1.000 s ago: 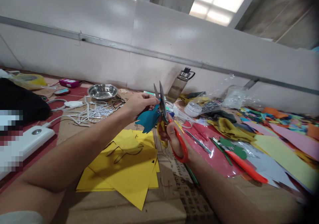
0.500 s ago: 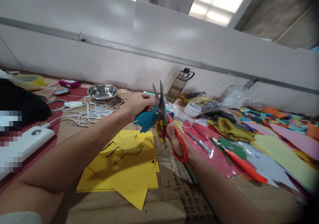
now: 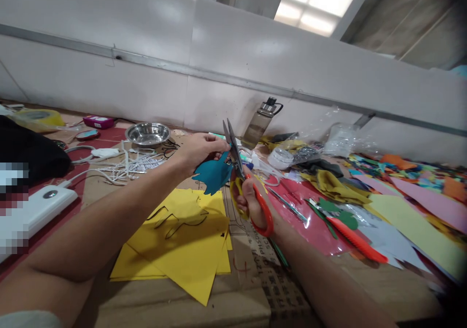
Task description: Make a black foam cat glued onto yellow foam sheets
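A blue cut-out piece [image 3: 212, 175] with jagged edges, paper or felt, hangs from the pinched fingers of my left hand [image 3: 204, 149]. My right hand [image 3: 254, 202] is closed around the orange and yellow handles of a pair of scissors [image 3: 235, 154]. The blades point up and away, slightly parted, right beside the blue piece's upper edge and my left fingertips. Whether the blades touch the piece I cannot tell. Below both hands lie yellow sheets [image 3: 182, 255] with black outlines drawn on them, stacked unevenly on brown cardboard [image 3: 153, 303].
A steel bowl [image 3: 148, 134] and a water bottle [image 3: 260, 123] stand near the wall. White cables [image 3: 126, 165] and a power bank [image 3: 47, 204] lie left. On the right are an orange-handled cutter [image 3: 359, 240], a red plastic sheet [image 3: 314, 235], a green cut-out [image 3: 343, 216] and coloured scraps [image 3: 397, 165].
The scissor blades have drawn closer together, and the right fingers have closed further on the handles. The blue piece has turned slightly in my left hand. The camera has shifted a little.
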`<state>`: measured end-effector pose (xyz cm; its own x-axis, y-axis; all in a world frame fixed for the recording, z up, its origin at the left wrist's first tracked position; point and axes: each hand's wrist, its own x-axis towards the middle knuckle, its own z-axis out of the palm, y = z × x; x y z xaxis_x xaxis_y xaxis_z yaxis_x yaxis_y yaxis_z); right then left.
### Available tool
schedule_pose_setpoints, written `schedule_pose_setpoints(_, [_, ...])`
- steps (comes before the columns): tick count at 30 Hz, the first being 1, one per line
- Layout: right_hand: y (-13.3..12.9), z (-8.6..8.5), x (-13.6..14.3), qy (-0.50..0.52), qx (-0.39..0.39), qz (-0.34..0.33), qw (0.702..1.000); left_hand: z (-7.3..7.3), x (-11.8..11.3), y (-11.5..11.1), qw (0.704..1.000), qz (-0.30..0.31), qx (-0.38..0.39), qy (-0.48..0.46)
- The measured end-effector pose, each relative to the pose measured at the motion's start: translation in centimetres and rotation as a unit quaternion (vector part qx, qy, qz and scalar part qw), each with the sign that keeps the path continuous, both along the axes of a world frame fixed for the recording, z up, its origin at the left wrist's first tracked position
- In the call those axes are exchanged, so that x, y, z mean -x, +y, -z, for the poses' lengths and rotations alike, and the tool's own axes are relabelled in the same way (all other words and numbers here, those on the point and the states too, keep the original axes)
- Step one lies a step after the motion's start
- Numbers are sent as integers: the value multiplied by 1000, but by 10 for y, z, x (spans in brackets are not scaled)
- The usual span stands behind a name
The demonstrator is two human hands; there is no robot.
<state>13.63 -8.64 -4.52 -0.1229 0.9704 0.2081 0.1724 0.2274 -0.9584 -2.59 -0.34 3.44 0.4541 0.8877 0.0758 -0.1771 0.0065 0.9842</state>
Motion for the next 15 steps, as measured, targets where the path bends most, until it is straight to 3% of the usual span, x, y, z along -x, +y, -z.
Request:
schedule_pose_setpoints(9, [5, -2, -6, 51, -28, 5, 998, 4, 12, 16, 1000, -6, -21, -8])
schedule_pose_setpoints(15, [4, -4, -19, 95, -17, 59, 994, -4, 34, 41, 996, -67, 1, -61])
